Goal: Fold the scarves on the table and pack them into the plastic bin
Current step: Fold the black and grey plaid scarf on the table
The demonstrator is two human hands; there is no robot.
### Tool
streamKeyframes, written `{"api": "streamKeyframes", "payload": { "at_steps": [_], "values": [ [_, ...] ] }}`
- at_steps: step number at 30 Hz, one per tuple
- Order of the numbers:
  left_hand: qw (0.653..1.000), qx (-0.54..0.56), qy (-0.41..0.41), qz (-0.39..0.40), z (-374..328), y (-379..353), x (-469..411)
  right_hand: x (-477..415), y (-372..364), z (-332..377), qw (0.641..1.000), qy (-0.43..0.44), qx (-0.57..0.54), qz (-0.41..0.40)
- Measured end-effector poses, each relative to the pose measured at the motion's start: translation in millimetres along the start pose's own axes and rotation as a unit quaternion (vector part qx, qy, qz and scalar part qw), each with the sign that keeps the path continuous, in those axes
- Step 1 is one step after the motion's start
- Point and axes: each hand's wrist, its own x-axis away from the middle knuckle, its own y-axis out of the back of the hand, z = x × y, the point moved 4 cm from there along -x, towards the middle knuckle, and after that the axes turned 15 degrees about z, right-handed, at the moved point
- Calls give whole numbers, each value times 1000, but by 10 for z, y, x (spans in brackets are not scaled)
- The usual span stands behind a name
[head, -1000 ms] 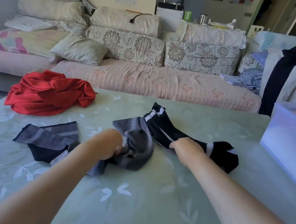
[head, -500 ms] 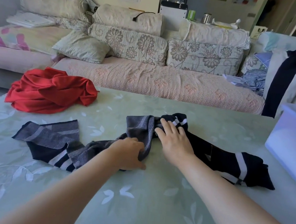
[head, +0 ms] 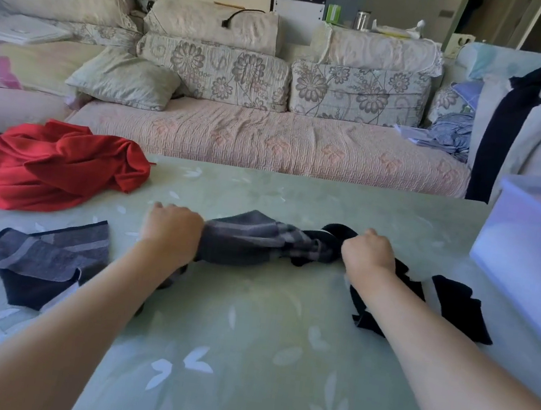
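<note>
Pale green table (head: 242, 356) with a leaf print fills the near view, and a floral sofa (head: 270, 143) runs along behind it. On the table I have 2 scarves to deal with, and neither is folded yet.

The grey-and-black striped scarf (head: 257, 241) is the 1 in hand. My left hand (head: 171, 229) and my right hand (head: 367, 255) are each clenched around its bunched middle, so a short rope of cloth is pulled between them. I cannot tell whether it is on the table or just above it. The fingers (head: 159, 205) of the left hand curl over the grey part, the right hand's over the black part. Its grey left end lies flat on the table by my left forearm, partly doubled over a black layer. Its black right end trails out beside my right forearm, toward the plastic bin (head: 531, 253).

The red scarf (head: 54, 166) sits in a crumpled heap at the far left of the table, well apart from my hands. The plastic bin stands at the right edge of the table, and through its cloudy wall I can make out nothing packed inside.

By my reckoning the job is barely begun. I judge I am pulling this scarf straight before any fold. It then has to be folded and put in the bin, and the red scarf after it.
</note>
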Motion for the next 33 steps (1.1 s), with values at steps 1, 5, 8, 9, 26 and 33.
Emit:
{"api": "streamKeyframes", "payload": {
  "at_steps": [1,5,8,9,26,33],
  "values": [
    [999,1,39,0,93,11,-1,3,-28,-67,999,-29,-5,22],
    [997,53,50,-7,151,-1,34,65,53,-38,996,39,-70,-44],
    [978,168,-121,-34,-217,-46,89,292,201,259,946,238,-180,-130],
    [973,169,-158,-22,-339,-95,112,343,210,372,930,288,-200,-112],
    [836,425,-341,67,-839,49,553,394,161,-8,999,-12,46,25],
    [935,286,-205,-45,-261,-269,227,814,191,579,914,345,-216,-15]
  ]
}}
